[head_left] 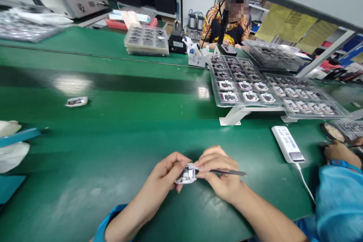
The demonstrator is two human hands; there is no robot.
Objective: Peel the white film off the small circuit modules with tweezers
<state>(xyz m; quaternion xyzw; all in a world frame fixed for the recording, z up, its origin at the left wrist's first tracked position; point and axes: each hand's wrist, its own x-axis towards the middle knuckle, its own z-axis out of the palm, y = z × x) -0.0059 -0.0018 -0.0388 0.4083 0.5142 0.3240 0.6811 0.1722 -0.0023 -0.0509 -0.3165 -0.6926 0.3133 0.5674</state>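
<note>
My left hand (167, 168) is closed around a small white part with a circuit board inside (186, 174), held just above the green table (119, 140). My right hand (219, 176) pinches a pair of metal tweezers (229, 172) whose tips meet the part's right edge. Both hands are close together near the table's front edge.
Clear trays of similar parts (244, 83) sit on a white stand at the right. A white device with a cable (287, 144) lies beside them. One loose part (76, 101) lies at the left. A co-worker's hand and blue sleeve (340, 159) are at the right; another person sits at the back.
</note>
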